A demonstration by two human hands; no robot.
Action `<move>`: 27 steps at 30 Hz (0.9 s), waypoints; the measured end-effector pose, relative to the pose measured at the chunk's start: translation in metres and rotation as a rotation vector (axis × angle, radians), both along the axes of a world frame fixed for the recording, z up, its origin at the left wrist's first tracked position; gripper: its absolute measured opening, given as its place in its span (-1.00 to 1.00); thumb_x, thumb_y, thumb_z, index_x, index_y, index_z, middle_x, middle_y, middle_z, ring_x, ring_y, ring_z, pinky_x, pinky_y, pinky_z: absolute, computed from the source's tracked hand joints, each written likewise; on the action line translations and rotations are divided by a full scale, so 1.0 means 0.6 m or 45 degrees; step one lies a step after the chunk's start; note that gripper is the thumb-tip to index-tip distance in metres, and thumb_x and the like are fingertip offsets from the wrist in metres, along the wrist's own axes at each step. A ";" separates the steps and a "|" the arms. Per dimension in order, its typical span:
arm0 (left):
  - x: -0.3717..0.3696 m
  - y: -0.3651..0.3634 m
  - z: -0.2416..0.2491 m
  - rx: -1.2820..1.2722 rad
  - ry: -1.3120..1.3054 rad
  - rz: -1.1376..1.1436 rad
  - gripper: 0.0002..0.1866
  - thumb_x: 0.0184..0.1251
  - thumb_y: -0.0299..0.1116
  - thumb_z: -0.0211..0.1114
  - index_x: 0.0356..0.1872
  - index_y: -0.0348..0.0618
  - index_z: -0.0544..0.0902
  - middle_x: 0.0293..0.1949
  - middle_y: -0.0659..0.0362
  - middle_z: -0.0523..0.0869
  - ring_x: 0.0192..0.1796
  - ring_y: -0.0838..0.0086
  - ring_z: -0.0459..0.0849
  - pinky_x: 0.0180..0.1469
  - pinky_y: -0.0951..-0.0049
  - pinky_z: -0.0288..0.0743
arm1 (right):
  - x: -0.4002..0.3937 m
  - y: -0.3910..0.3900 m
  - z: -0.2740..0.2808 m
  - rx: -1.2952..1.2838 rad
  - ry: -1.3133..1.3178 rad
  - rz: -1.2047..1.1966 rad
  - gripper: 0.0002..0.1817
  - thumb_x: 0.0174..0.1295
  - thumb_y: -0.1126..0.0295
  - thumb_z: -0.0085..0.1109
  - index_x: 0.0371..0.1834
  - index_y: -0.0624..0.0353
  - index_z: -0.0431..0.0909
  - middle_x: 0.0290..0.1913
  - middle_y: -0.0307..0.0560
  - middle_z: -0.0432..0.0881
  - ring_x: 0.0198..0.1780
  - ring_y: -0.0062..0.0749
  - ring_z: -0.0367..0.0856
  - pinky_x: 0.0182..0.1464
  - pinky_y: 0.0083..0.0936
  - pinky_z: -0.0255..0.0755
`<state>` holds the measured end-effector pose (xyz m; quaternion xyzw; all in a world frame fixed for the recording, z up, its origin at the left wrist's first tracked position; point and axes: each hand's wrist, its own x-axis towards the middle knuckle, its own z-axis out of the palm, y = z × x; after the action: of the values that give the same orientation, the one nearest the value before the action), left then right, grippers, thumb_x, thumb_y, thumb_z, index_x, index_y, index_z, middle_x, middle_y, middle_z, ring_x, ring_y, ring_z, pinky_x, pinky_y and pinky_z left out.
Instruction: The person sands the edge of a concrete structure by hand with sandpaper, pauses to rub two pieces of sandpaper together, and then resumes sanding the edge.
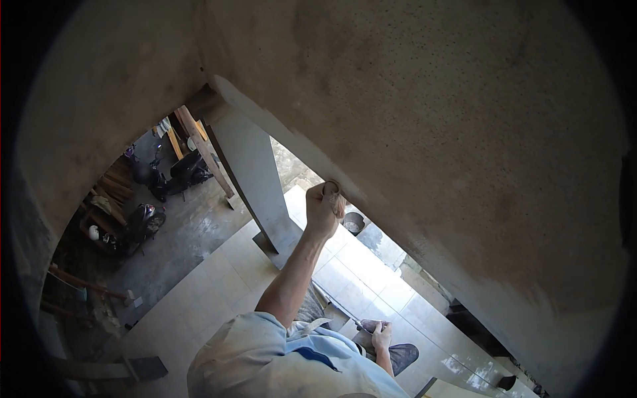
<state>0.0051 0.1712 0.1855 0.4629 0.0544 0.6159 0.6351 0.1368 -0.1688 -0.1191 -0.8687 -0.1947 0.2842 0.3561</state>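
Note:
My left hand (320, 213) is raised at the lower edge of the rough brown plastered surface (431, 132). Its fingers are wrapped round a small brownish curved piece (334, 196), which looks like a folded sheet or pad, close to a pale smoothed strip along that edge. Lower down, near my body, my right hand (381, 337) is closed round a small greyish-brown object (369, 325) that I cannot identify.
A pale pillar (252, 166) rises left of my left hand. Below are a tiled floor (219, 278), a round dark bucket (353, 223) and a thin cable. Parked motorbikes (189, 171) and stacked wood (116, 186) stand at the left.

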 end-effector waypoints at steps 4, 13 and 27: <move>0.010 0.020 0.015 -0.247 -0.396 0.034 -0.54 0.47 -0.09 0.05 -0.66 -0.04 0.37 -0.87 0.32 0.27 -0.80 0.67 0.17 -0.69 0.66 0.13 | 0.003 -0.012 -0.016 -0.012 -0.008 -0.021 -0.73 0.35 0.27 0.01 -0.16 0.31 0.43 -0.21 0.24 0.62 -0.15 -0.02 0.64 -0.07 -0.23 0.45; -0.003 0.044 0.014 -0.343 -0.387 0.141 -0.58 0.48 -0.20 0.10 -0.65 -0.04 0.36 -0.85 0.36 0.28 -0.83 0.69 0.16 -0.70 0.63 0.05 | 0.003 -0.014 -0.023 0.035 -0.018 -0.015 -0.72 0.34 0.26 0.03 -0.14 0.30 0.42 -0.21 0.20 0.61 -0.16 -0.03 0.61 -0.05 -0.24 0.44; 0.010 -0.003 0.032 -0.279 -0.296 0.112 -0.66 0.50 -0.19 0.06 -0.53 -0.09 0.43 -0.87 0.35 0.27 -0.84 0.69 0.18 -0.68 0.65 0.08 | -0.002 -0.001 0.008 -0.022 0.055 0.002 -0.72 0.34 0.26 0.01 -0.10 0.29 0.40 -0.17 0.25 0.60 -0.11 0.03 0.61 -0.02 -0.22 0.42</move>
<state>0.0112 0.1692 0.2044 0.3135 0.0677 0.6830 0.6562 0.1358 -0.1692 -0.1143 -0.8652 -0.1855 0.3047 0.3524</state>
